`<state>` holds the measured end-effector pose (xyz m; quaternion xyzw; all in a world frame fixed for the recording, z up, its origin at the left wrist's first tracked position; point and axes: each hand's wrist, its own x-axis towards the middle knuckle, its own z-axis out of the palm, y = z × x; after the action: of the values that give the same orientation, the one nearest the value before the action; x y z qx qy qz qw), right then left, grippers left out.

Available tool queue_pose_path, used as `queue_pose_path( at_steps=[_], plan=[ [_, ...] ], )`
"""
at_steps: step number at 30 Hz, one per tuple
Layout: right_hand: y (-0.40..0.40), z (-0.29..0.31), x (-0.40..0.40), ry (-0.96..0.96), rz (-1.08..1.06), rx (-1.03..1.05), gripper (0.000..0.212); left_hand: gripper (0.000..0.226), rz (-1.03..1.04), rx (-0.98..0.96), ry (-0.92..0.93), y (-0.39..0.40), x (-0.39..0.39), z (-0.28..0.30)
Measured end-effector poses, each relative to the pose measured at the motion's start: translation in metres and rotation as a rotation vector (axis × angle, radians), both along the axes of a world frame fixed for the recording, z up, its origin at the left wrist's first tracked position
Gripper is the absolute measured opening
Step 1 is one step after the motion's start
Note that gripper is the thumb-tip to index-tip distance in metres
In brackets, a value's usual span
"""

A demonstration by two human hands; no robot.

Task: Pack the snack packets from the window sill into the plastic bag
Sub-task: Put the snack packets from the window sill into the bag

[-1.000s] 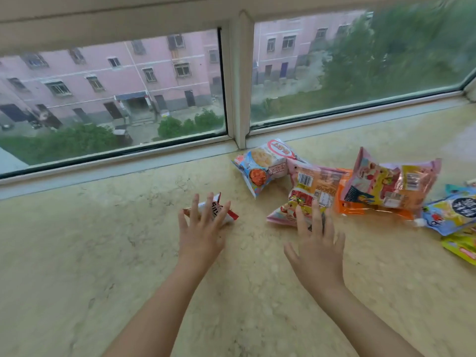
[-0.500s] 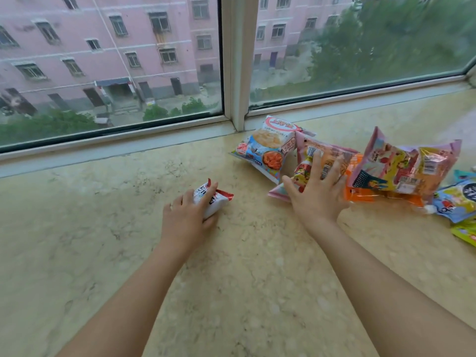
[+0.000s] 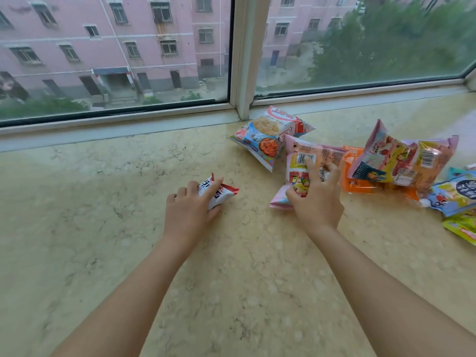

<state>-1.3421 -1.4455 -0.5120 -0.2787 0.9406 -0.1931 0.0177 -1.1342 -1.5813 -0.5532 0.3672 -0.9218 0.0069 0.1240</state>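
My left hand (image 3: 189,211) is closed around a small white and red snack packet (image 3: 221,193) on the marble window sill (image 3: 103,228). My right hand (image 3: 318,199) grips a pink packet (image 3: 306,153) with a barcode, fingers curled over its lower half. Behind the pink packet lies a blue and white shrimp chip packet (image 3: 265,136). To the right sit an orange packet (image 3: 354,173), a large pink and yellow packet (image 3: 409,161), a blue packet (image 3: 456,194) and a green packet (image 3: 461,225). No plastic bag is in view.
The window frame (image 3: 242,55) and its rail run along the back of the sill, with glass behind. The sill's marble stretches wide to the left and toward me. The packets cluster at the right, up to the picture's edge.
Both hands went from hovering open to closing on packets: the left curled around the small white and red packet, the right moved onto the pink packet and gripped it. The camera leaned closer.
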Motion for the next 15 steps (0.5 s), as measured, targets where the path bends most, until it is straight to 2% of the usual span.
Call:
queue_pose_path(
  at_steps=[7, 12, 15],
  plan=[
    [0.049, 0.016, 0.040, -0.019, 0.095, 0.020, 0.071, 0.048, 0.072, 0.062, 0.024, 0.046, 0.025, 0.019],
    [0.092, 0.004, 0.068, 0.006, 0.190, 0.083, 0.069, 0.061, 0.118, 0.229, -0.080, 0.081, 0.051, 0.014],
    [0.095, -0.005, 0.075, -0.022, 0.189, 0.017, 0.064, 0.062, 0.135, 0.285, -0.075, 0.091, 0.059, 0.012]
  ],
)
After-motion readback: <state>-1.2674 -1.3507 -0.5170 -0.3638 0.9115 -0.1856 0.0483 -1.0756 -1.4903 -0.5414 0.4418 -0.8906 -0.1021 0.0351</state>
